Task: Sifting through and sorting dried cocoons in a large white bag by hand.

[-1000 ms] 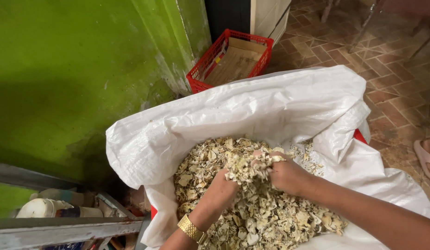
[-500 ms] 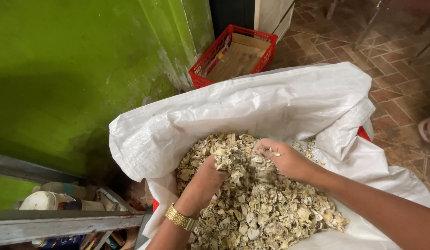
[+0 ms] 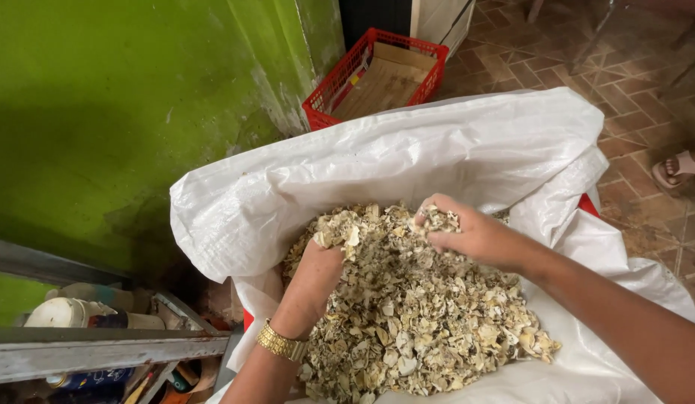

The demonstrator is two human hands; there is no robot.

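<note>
Both hands lifted since before | left hand, right hand fingers clutching flakes

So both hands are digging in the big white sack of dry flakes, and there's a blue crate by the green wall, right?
Not quite: the crate is red, not blue, as the head view shows. The rest holds: left hand and right hand are in the flakes in the white sack.

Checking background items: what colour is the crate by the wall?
Red, a plastic crate holding cardboard; clearest in the head view, beyond the white sack.
</note>
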